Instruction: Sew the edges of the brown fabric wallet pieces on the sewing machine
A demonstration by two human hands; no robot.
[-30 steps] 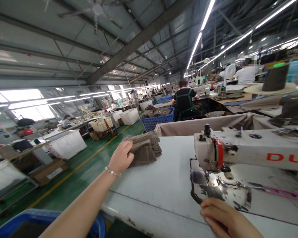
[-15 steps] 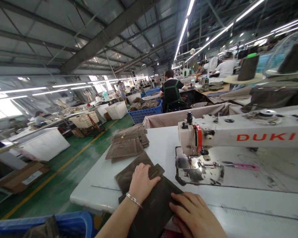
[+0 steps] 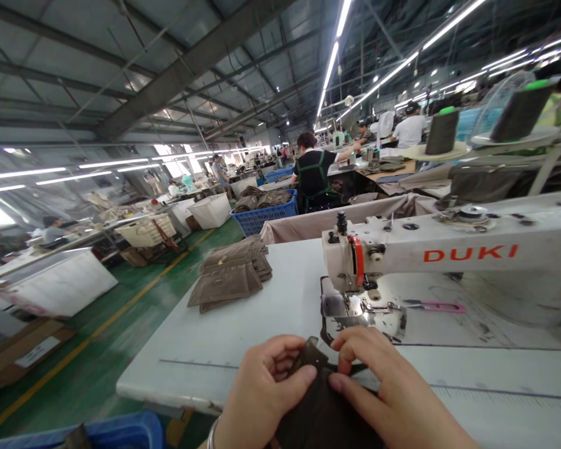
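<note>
A dark olive-brown fabric piece (image 3: 325, 415) hangs between my hands at the front edge of the table. My left hand (image 3: 273, 390) grips its upper left side, thumb on top and fingers curled behind. At its upper right edge, my right hand (image 3: 376, 380) pinches the cloth between thumb and fingers. A small folded tab (image 3: 314, 352) of the cloth sticks up between the two hands. Just beyond them stands the white sewing machine (image 3: 467, 246), its needle plate (image 3: 362, 315) close to my right fingertips. The lower part of the fabric runs out of view.
Stacked brown fabric pieces (image 3: 234, 271) lie on the white table (image 3: 206, 337), left of the machine. Pink-handled thread snips (image 3: 442, 307) rest under the machine arm. A blue bin (image 3: 135, 430) is at the lower left. Ahead, a co-worker (image 3: 315, 171) sits near a blue basket (image 3: 266, 218).
The fabric, earlier spread flat on the table under my hands, is now lifted and bunched toward me. Both hands have closed on its upper edge, and my left hand has come nearer the right.
</note>
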